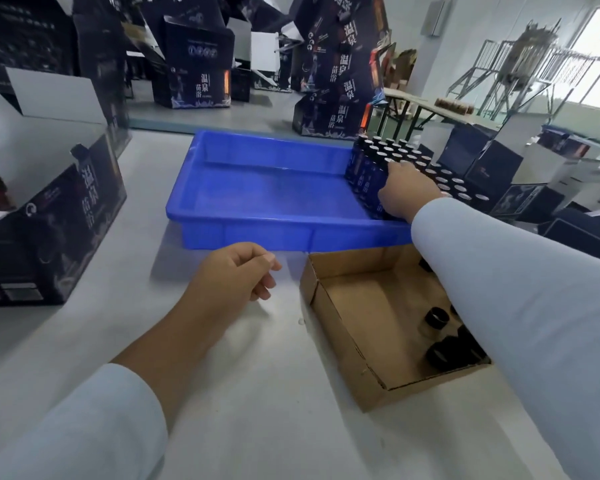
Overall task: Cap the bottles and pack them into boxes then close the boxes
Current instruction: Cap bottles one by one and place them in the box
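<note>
A blue plastic tray [257, 188] lies on the white table, with several dark uncapped bottles [388, 154] standing packed at its right end. My right hand [407, 188] reaches over the tray's near rim and grips one of the front bottles [373, 188]. My left hand [236, 275] hovers over the table in front of the tray, fingers loosely curled, holding nothing. A shallow cardboard box [347, 327] in front of the tray holds several black caps [437, 318]; my right sleeve hides part of it.
An open dark printed box [59, 216] stands at the left table edge. More printed boxes [336, 84] are stacked behind the tray. Dark boxes [489, 168] sit beyond the tray's right end. Far right are a metal frame [520, 64] and a window.
</note>
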